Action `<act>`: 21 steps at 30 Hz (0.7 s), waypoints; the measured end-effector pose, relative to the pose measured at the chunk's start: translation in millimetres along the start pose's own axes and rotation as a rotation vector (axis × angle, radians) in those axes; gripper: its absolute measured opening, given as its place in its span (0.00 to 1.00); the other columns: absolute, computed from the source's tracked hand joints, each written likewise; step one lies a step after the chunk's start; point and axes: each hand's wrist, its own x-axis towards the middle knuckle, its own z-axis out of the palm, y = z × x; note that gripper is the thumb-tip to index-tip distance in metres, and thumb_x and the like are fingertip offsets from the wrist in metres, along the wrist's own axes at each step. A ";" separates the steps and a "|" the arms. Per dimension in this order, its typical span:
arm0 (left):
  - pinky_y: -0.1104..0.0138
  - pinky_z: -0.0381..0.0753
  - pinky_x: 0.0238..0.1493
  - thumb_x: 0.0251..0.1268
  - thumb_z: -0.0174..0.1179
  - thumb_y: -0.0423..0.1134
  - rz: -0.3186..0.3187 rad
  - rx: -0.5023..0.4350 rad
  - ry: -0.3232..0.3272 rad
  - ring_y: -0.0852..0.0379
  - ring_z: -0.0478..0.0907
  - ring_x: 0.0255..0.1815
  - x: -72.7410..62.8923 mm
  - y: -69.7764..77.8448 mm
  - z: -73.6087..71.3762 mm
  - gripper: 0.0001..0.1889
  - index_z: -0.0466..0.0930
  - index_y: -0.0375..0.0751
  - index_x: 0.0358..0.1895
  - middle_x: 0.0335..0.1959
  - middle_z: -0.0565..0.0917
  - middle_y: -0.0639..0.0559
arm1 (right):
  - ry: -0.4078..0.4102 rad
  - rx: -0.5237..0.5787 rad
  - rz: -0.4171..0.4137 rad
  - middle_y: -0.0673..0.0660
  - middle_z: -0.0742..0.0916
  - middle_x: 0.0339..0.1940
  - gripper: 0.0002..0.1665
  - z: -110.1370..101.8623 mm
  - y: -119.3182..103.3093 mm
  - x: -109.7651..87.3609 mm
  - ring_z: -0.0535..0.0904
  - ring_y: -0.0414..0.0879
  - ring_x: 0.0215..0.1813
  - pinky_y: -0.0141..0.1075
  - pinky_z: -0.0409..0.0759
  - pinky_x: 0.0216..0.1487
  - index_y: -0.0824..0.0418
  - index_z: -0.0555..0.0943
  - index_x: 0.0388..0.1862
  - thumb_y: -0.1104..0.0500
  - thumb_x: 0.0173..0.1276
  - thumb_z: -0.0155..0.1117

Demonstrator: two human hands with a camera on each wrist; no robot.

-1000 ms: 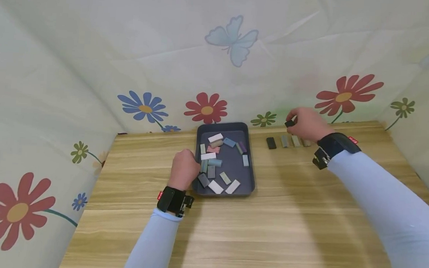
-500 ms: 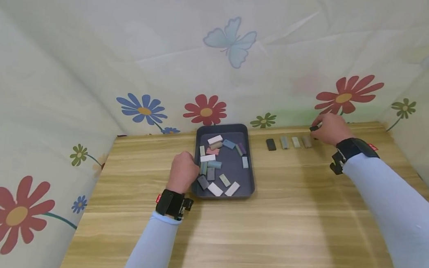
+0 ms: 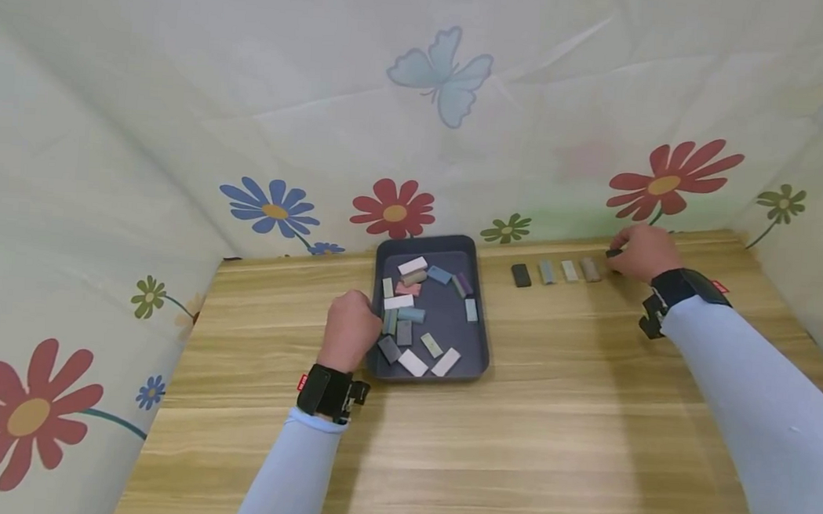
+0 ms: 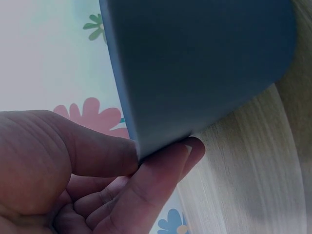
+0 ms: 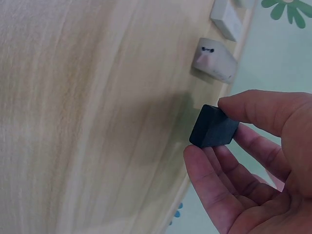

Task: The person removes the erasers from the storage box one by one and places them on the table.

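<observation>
My left hand [image 3: 350,328] grips the left side of a dark grey tray [image 3: 453,322]; in the left wrist view the thumb and fingers pinch the wall of the tray [image 4: 204,63]. At the back right my right hand [image 3: 647,252] holds a small black eraser [image 5: 217,129] between thumb and fingers, at the right end of a row. That row has a black eraser [image 3: 521,275], a blue-grey eraser [image 3: 547,272], a white eraser [image 3: 569,271] and a grey-brown eraser [image 3: 590,269]. In the right wrist view the grey-brown eraser [image 5: 214,61] bears a small printed face.
Several erasers lie loose in the tray, among them a pink eraser [image 3: 408,289], a purple eraser [image 3: 462,284] and a light blue eraser [image 3: 471,310]. A printed cloth wall [image 3: 305,140] rises behind the wooden table [image 3: 513,444].
My right hand has moved right, past the row, with the black eraser, and lowered towards the table at its right end. The left hand has stayed at the tray.
</observation>
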 end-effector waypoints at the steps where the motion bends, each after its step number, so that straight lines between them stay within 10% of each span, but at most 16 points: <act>1: 0.67 0.59 0.11 0.45 0.53 0.26 -0.002 -0.002 -0.003 0.57 0.64 0.12 -0.2 0.3 -0.5 0.14 0.68 0.43 0.08 0.09 0.63 0.55 | 0.003 0.001 0.004 0.69 0.84 0.38 0.20 1.0 0.5 0.1 0.77 0.64 0.41 0.56 0.72 0.44 0.71 0.81 0.40 0.57 0.54 0.65; 21: 0.67 0.60 0.10 0.44 0.55 0.27 0.002 0.027 0.002 0.58 0.66 0.12 2.7 -1.5 1.9 0.13 0.70 0.42 0.08 0.09 0.68 0.54 | -0.001 0.000 0.053 0.68 0.85 0.34 0.20 15.9 10.1 5.2 0.77 0.63 0.40 0.57 0.72 0.43 0.71 0.81 0.40 0.56 0.53 0.66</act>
